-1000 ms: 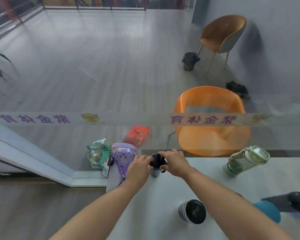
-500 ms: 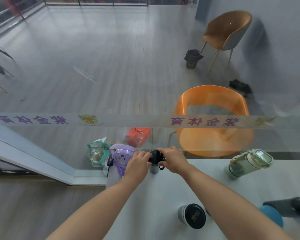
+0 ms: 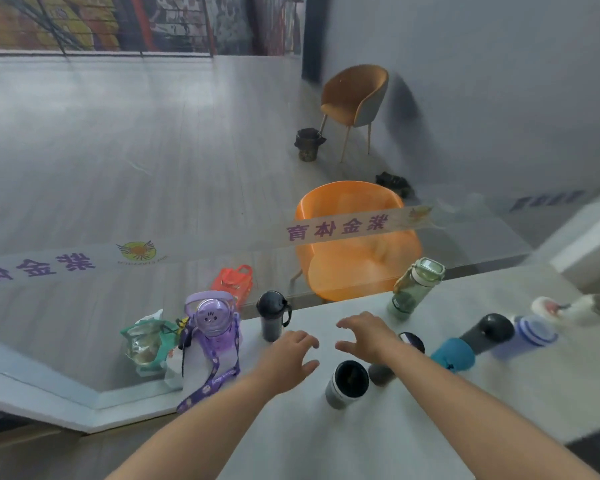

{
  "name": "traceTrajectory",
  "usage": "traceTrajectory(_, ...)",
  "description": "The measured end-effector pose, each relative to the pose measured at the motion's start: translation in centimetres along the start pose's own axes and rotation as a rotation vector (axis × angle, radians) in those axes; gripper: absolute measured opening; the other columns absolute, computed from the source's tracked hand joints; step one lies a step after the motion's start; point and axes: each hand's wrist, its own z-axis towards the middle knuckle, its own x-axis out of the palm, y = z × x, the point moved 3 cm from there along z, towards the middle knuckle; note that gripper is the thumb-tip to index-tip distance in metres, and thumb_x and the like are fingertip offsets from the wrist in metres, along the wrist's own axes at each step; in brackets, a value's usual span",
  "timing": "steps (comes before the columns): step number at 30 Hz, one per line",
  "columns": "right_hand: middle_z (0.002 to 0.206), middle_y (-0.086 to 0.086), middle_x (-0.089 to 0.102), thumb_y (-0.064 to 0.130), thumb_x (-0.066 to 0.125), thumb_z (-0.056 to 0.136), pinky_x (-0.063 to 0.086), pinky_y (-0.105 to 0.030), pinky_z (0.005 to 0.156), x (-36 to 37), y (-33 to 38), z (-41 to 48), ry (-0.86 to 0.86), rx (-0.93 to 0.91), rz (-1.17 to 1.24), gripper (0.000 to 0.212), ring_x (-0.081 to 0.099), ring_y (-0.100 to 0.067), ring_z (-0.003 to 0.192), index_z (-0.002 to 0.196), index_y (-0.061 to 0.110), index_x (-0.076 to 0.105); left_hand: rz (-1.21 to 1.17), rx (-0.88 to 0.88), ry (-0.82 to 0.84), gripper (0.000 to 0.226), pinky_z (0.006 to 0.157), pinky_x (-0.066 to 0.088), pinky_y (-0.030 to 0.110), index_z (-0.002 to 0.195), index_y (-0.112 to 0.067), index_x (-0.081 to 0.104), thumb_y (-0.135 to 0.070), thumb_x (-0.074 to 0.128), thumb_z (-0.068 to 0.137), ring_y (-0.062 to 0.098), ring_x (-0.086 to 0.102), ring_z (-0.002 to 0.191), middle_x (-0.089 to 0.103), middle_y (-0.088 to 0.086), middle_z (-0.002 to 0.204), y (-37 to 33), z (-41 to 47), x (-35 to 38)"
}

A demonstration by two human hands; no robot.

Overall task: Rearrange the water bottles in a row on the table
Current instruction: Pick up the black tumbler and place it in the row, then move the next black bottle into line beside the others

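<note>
You're hovering both hands, L hand [image 3: 293, 353] & R hand [image 3: 368, 336], spread w/ nothing gripped, over table [image 3: 343, 445]; risking R forearm clipping black-lid cup [image 3: 346, 384] when reaching.

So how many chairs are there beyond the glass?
2. An orange chair sits just past the table's far edge; a tan chair stands farther back by the wall, beside a dark bin. Others may be out of frame.
</note>
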Motion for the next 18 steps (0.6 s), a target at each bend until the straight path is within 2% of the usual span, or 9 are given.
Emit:
traceTrajectory(2, 0.143, 0.001, 0.052, 0.065, 0.061, 0.083, 0.037, -0.043, 0.112, 1.0, -0.9, -3.1, 0.070, 0.045, -0.018, 0.067, 0.044, -0.026, 0.132, 0.143, 0.039, 0.045, 0.042, 0.089, 0.059, 0.043, 0.098, 0.040, 0.032, 0.126, -0.029, 0.051, -0.051, 0.057, 0.089, 0.017, 0.044, 0.119, 0.052, -0.006, 0.131, -2.0, -0.5, 1.5)
traceTrajectory(5, 0.134, -0.004, 0.055, 0.055, 0.067, 0.082, 0.035, -0.041, 0.108, 2.7, -1.0, -6.6, 0.104, -0.018, -0.165, 0.066, 0.044, -0.028, 0.129, 0.140, 0.033, 0.045, 0.114, 0.145, 0.086, 0.053, 0.095, 0.042, 0.034, 0.130, -0.031, 0.049, -0.055, 0.057, 0.084, 0.021, 0.047, 0.114, 0.053, -0.005, 0.131, -3.8, -1.3, 4.1)
traceTrajectory(10, 0.135, -0.003, 0.060, 0.043, 0.068, 0.087, 0.034, -0.043, 0.105, 5.2, -1.3, -7.0, 0.032, -0.096, -0.269, 0.066, 0.044, -0.029, 0.126, 0.142, 0.023, 0.037, 0.099, 0.030, 0.001, 0.054, 0.082, 0.046, 0.035, 0.123, -0.031, 0.052, -0.058, 0.045, 0.077, 0.022, 0.051, 0.106, 0.054, -0.006, 0.123, -5.4, -1.9, 6.7)
traceTrajectory(13, 0.132, -0.004, 0.061, 0.040, 0.068, 0.087, 0.034, -0.043, 0.103, 5.5, -1.5, -5.6, 0.020, -0.171, -0.308, 0.060, 0.045, -0.030, 0.124, 0.138, 0.022, 0.041, 0.068, -0.017, -0.078, 0.040, 0.072, 0.047, 0.030, 0.113, -0.030, 0.055, -0.046, 0.057, 0.076, 0.021, 0.054, 0.096, 0.057, -0.007, 0.111, -5.4, -1.6, 7.3)
traceTrajectory(18, 0.128, -0.003, 0.062, 0.038, 0.069, 0.086, 0.033, -0.042, 0.100, 4.0, -2.9, -1.7, -0.019, -0.302, -0.281, 0.055, 0.045, -0.028, 0.120, 0.133, 0.022, 0.045, 0.070, -0.085, -0.162, 0.039, 0.069, 0.048, 0.028, 0.104, -0.028, 0.057, -0.039, 0.069, 0.069, 0.020, 0.056, 0.089, 0.059, -0.006, 0.102, -4.4, 1.0, 6.8)
